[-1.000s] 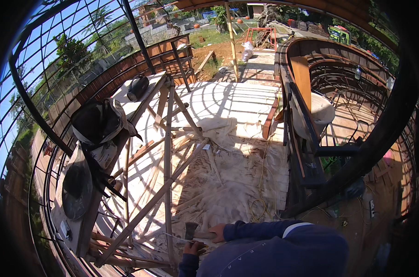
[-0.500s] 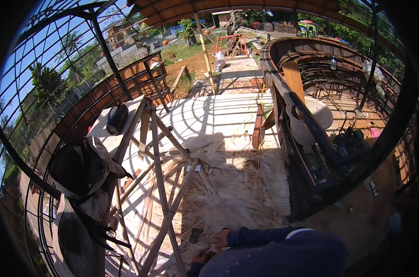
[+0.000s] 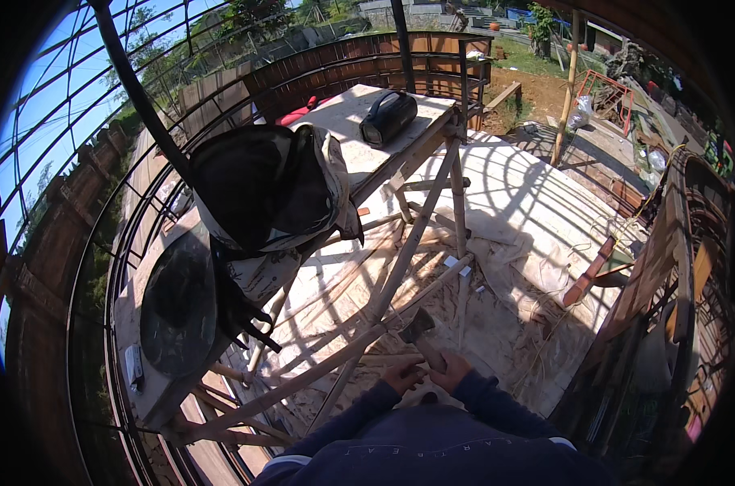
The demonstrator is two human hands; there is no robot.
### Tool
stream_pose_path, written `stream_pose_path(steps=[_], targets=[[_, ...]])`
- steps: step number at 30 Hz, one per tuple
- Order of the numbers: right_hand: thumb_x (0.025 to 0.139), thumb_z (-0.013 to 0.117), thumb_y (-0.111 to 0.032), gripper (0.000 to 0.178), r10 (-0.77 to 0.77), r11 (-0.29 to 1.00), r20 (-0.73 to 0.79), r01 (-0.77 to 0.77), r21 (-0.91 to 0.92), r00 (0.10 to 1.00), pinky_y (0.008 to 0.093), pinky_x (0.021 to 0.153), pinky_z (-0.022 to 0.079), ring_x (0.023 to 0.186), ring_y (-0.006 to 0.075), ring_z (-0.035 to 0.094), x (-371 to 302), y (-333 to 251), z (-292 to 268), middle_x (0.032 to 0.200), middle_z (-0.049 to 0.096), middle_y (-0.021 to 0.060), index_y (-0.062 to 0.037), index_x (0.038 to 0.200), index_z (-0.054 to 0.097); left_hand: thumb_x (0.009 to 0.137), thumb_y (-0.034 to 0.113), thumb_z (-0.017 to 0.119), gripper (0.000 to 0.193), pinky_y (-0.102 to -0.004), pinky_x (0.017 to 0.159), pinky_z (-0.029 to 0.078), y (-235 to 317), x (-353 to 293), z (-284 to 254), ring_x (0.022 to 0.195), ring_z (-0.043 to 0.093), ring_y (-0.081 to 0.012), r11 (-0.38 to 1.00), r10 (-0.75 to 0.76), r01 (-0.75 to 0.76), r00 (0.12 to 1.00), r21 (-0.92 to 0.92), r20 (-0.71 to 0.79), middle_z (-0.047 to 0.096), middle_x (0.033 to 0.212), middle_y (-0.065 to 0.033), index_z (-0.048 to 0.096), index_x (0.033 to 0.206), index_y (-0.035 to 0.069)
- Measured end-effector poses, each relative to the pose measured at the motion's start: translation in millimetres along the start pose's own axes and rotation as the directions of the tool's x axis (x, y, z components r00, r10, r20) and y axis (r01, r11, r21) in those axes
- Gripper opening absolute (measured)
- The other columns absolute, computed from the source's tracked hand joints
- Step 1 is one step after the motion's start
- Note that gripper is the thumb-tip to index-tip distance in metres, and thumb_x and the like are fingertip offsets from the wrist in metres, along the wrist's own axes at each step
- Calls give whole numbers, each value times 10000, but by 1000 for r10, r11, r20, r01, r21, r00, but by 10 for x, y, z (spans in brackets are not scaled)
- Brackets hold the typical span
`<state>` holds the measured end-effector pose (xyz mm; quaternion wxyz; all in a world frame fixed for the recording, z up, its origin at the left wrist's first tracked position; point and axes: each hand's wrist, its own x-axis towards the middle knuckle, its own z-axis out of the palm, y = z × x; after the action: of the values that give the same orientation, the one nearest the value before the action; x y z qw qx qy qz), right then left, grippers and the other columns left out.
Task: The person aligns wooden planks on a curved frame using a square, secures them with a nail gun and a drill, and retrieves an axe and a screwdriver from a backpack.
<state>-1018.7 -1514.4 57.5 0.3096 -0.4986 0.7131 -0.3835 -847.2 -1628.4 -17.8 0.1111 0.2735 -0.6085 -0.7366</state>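
Observation:
My right hand (image 3: 452, 373) is closed round the wooden handle of a hatchet (image 3: 417, 326). Its dark, broad head points away from me and to the left, over the cloth-covered floor. Beside it, left of the handle, my left hand (image 3: 404, 377) has its fingers curled together; whatever may be between them is too small to make out. Both hands are low, just in front of my dark blue shirt. Crossed wooden poles (image 3: 381, 324) of a scaffold stand directly ahead and to the left of the hands.
On the scaffold's plank top (image 3: 343, 113) lie a black bag (image 3: 258, 182), a black portable speaker (image 3: 388, 118) and a dark oval basin (image 3: 177, 304). A reddish wooden piece (image 3: 590, 271) rests on the pale floor sheet (image 3: 521, 267). Curved metal bars (image 3: 84, 267) enclose the left side.
The view has swung left, bringing the scaffold and bag nearer the middle. The hatchet stays in my right hand, its head now angled more upward in the picture. My left hand remains close by.

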Motion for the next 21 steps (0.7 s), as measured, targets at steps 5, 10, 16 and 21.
stream_pose_path(steps=[5, 10, 16, 21], targets=[[791, 699, -233, 444, -172, 985, -160, 173, -6, 972, 412, 697, 501, 792, 361, 646, 514, -757, -383, 868, 630, 206, -26, 1153, 545, 915, 285, 664, 416, -275, 656, 539, -353, 102, -435, 817, 664, -117, 991, -103, 111, 990, 81, -93, 707, 982, -64, 596, 1259, 61], [798, 672, -168, 456, -321, 933, -338, 357, 48, 885, 366, 703, 507, 803, 245, 638, 1591, -1317, -665, 915, 630, 162, -4, 1198, 524, 899, 315, 681, 411, -277, 659, 524, -696, -34, -909, 806, 661, -115, 983, -73, 100, 982, 151, -176, 704, 947, -62, 618, 1220, 66], [767, 678, -200, 493, -317, 943, -307, 264, -201, 897, 405, 776, 534, 825, 352, 664, 3423, -1679, -1113, 914, 671, 172, -10, 1200, 538, 893, 336, 684, 405, -314, 751, 533, -971, -260, -1466, 866, 664, -150, 975, -81, 131, 963, 180, -259, 700, 994, -76, 632, 1203, 80], [746, 704, -171, 451, -298, 797, -274, 80, -599, 914, 425, 917, 479, 1076, 398, 614, 4556, -2063, -898, 1094, 648, 262, 6, 1146, 595, 883, 371, 686, 423, -337, 783, 534, -1544, -565, -1920, 880, 672, -198, 929, -144, 257, 914, 267, -379, 701, 994, -124, 647, 1167, 60]])
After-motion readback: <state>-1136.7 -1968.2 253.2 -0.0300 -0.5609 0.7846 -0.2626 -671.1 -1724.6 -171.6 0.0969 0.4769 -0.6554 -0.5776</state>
